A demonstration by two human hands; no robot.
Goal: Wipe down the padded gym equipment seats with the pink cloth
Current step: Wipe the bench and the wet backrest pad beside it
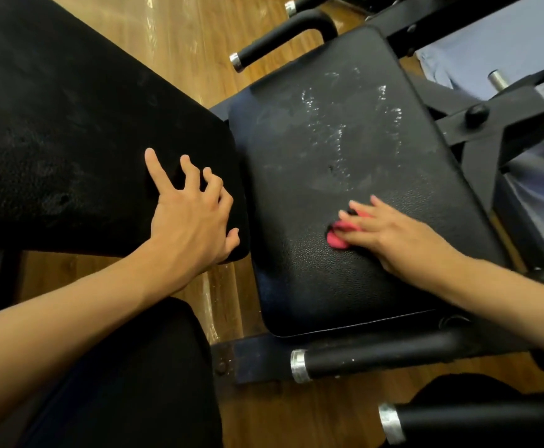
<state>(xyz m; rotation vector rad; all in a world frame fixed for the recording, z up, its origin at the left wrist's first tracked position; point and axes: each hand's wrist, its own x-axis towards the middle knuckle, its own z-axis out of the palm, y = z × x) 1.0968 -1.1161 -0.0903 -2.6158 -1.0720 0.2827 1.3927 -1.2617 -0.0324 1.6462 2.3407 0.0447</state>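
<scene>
Your count: two hands, one cloth, three pads, four handles.

You have one left hand (193,218) and one right hand (390,234), a single pink cloth (340,236), three black padded seats — large (70,124), wet-streaked (345,140), near (128,383) — and four black handles with silver end caps (299,365).

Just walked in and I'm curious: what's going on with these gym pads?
A person is cleaning them. The right hand presses a pink cloth on the right seat, near its front half. Shiny wet streaks show on the far part of that seat. The left hand rests with spread fingers on the corner of the left pad, holding nothing.
</scene>
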